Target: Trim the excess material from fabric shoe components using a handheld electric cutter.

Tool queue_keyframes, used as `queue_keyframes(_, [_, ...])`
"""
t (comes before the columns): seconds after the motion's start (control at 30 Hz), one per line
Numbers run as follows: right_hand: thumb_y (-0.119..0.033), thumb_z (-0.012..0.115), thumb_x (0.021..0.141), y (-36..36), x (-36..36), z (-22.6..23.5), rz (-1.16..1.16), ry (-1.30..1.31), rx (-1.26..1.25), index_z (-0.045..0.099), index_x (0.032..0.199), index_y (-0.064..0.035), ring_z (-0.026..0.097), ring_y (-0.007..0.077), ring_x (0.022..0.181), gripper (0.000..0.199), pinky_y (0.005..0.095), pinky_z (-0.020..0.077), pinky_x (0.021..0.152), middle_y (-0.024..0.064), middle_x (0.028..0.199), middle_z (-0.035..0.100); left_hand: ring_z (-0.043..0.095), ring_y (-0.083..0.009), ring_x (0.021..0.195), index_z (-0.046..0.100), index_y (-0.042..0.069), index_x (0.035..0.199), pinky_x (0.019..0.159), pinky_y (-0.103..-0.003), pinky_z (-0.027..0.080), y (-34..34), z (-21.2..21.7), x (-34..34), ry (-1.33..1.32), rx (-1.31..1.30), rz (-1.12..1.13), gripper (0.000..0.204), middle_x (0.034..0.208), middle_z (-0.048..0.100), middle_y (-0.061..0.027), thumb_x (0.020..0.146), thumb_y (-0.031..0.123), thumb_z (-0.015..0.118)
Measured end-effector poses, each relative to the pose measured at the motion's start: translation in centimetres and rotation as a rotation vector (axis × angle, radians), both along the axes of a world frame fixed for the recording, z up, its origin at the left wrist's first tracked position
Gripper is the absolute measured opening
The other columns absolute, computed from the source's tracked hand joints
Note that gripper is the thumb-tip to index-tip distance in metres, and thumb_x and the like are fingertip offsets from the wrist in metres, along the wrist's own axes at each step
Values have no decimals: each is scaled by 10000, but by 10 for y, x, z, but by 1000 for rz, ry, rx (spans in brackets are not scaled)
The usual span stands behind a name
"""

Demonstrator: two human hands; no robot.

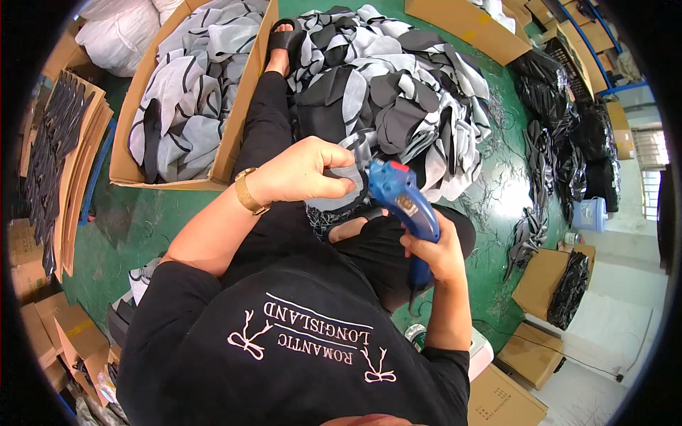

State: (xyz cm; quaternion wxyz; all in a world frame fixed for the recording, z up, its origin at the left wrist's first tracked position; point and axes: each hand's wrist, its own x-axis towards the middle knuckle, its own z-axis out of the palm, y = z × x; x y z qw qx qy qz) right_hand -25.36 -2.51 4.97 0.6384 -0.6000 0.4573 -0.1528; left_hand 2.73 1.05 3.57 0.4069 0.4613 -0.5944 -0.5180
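Note:
My left hand [302, 170], with a gold watch at its wrist, pinches a grey piece of fabric [339, 192] between thumb and fingers over my lap. In my right hand [440, 245] is a blue handheld electric fabric cutter [401, 195] with a red patch on top. The cutter's front end is at the right edge of the grey fabric; whether its blade touches the cloth is hidden. Just beyond both hands spreads a big heap of grey and black fabric pieces [398, 92], linked by dark strips.
A cardboard box [227, 153] full of similar pieces stands at the left, by my outstretched leg. Thread scraps litter the green floor [497, 184]. Black plastic bags [540, 92] and a light blue bucket [591, 214] line the right side. Flat cardboard sheets [74, 192] lean at far left.

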Motion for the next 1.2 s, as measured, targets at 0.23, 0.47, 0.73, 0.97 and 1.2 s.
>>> queue_keyframes(0.23, [-53, 743, 706, -9, 26, -7, -278, -342, 22, 582, 972, 24, 566, 123, 609, 321, 252, 474, 573, 41, 760, 584, 315, 0, 628, 418, 51, 649, 528, -214, 294, -1, -13, -12, 286, 167, 63, 305, 658, 347, 95, 829, 72, 663])
queue_keyframes(0.47, [-76, 786, 705, -12, 56, -16, -212, -239, -148, 576, 999, 17, 558, 84, 668, 373, 228, 465, 619, 22, 794, 605, 563, -17, 761, 652, 23, 1006, 659, -187, 460, 3, -23, -29, 471, 288, 147, 149, 875, 648, 21, 877, 96, 634])
queue_keyframes(0.73, [-67, 711, 718, 7, 16, -12, -241, -234, -22, 571, 1015, 41, 576, 129, 625, 345, 258, 481, 595, 54, 786, 597, 652, -150, 928, 625, 28, 1081, 856, -300, 512, -4, -31, -13, 1120, 453, 226, 195, 1018, 674, -60, 925, 128, 565])
queue_keyframes(0.97, [-31, 712, 703, 22, -2, -7, -116, -6, -15, 571, 1064, 36, 558, 102, 598, 393, 248, 465, 542, 36, 753, 584, 659, -136, 875, 626, 8, 1028, 793, -273, 530, -5, -26, -19, 1064, 436, 279, 158, 967, 675, -62, 906, 104, 597])
queue_keyframes(1.2, [-29, 703, 702, 21, -4, -7, -133, 33, -10, 572, 1058, 40, 551, 102, 586, 385, 248, 460, 536, 35, 741, 581, 634, -84, 791, 638, -12, 1007, 726, -233, 512, -3, -26, -19, 831, 323, 330, 163, 920, 672, -38, 890, 99, 618])
